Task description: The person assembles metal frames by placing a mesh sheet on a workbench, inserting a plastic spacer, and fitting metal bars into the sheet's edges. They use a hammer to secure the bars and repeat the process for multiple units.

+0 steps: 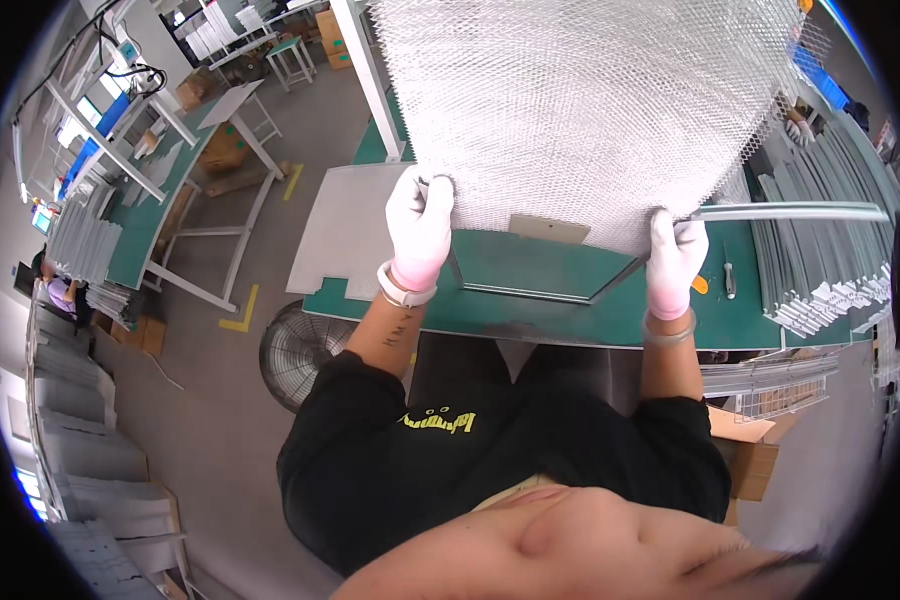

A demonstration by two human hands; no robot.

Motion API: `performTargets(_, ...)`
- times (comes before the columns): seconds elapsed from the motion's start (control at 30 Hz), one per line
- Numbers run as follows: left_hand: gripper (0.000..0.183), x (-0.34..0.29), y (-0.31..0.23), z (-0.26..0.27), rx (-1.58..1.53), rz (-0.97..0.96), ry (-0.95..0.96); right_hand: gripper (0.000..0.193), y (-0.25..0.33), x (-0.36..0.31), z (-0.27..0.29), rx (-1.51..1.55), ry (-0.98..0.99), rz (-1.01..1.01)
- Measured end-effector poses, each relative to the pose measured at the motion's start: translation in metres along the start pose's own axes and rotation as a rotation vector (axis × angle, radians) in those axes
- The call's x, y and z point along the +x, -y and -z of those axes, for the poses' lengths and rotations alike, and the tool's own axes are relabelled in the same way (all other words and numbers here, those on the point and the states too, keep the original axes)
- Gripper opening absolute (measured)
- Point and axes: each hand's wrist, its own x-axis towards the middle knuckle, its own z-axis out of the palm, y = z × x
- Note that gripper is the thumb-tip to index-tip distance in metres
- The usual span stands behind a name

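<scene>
A large sheet of silvery expanded metal mesh [580, 110] is held up over the bench. My left hand [420, 222], in a white glove with a pink cuff, pinches its near left corner. At the near right corner my right hand [674, 255], gloved alike, closes on the mesh edge. Beneath the sheet a thin dark metal frame [525, 294] lies on the green bench top [370, 312]; the mesh hides its far part. A small beige plate [549, 228] shows at the sheet's near edge. One pale metal strip [790, 212] extends rightward from beside my right hand.
Stacked grey metal strips [820, 230] cover the bench's right end. A screwdriver [729, 281] and an orange-handled tool [700, 286] lie near my right hand. Pale flat sheets [340, 225] rest at the left. A floor fan [295, 352] stands below the bench's left edge.
</scene>
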Motion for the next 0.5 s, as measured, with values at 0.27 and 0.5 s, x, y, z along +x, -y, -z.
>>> performTargets(0.27, 0.019, -0.001, 0.002, 0.004, 0.099, 0.062, 0.085, 0.041, -0.006, 0.004, 0.003, -0.054, -0.01, -0.027)
performTargets(0.5, 0.02, -0.011, 0.02, 0.009, 0.033, -0.005, 0.024, 0.028, -0.015, -0.011, 0.0, -0.1, -0.016, -0.039)
